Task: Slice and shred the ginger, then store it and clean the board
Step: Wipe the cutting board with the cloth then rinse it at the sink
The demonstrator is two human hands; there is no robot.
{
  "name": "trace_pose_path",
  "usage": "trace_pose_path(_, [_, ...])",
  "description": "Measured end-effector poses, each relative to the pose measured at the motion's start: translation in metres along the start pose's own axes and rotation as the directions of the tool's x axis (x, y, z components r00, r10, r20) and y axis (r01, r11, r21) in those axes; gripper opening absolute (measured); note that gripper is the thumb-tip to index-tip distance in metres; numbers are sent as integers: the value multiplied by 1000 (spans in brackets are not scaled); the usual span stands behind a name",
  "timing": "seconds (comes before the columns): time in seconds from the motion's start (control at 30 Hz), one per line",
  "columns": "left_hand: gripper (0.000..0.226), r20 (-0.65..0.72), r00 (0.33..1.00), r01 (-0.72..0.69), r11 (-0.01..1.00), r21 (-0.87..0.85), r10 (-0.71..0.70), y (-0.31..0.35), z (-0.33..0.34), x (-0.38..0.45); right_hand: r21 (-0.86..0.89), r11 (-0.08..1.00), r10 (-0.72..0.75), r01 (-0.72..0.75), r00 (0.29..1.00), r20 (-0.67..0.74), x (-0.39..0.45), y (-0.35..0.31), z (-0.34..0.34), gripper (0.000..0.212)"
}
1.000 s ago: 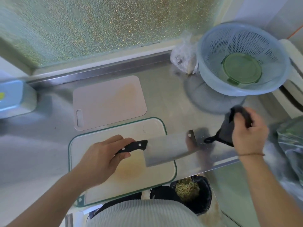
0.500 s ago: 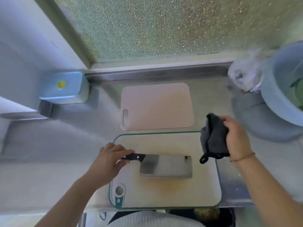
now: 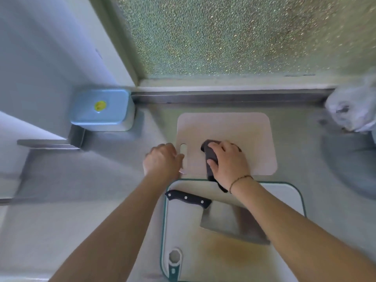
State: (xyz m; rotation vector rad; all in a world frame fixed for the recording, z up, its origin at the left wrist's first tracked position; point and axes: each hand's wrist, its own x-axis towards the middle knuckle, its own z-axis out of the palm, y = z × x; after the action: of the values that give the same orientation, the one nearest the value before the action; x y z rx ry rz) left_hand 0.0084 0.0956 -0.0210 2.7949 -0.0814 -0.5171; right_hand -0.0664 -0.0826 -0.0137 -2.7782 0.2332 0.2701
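Head view: right hand presses cloth on pink board; left hand grips its edge.

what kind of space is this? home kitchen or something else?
Probably a small home kitchen: a stainless steel counter below a frosted window, two cutting boards, pink and green-rimmed, and a cleaver. The right hand presses a dark cloth on the pink board.

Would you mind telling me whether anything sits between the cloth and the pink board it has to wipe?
Nothing visible does. The right hand presses the dark cloth flat onto the pink board, while the left hand steadies its left edge.
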Motion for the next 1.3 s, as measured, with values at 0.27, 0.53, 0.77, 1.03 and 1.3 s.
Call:
trace_pose_path(0.27, [26,173,984,-48,995,82,34,-4,-12,28,-127,814,-569,566,822,21,-4,-15,29,33])
trace_pose_path(0.53, [28,169,985,-32,997,72,20,0,-13,21,-211,969,-108,129,988,110,-33,123,-36,10])
trace_pose_path(0.77, [16,-412,911,-181,895,-408,-3,-72,-35,-19,140,898,-403,417,908,-117,-13,16,-41,32])
trace_pose_path(1.03, [28,-441,775,-523,851,-48,452,-108,42,-157,95,595,-780,798,545,307,28,-125,46,45])
trace_pose_path(1.3, [46,-196,795,-562,819,116,574,-113,77,-171,29,543,-827,840,528,191,52,-77,39,26])
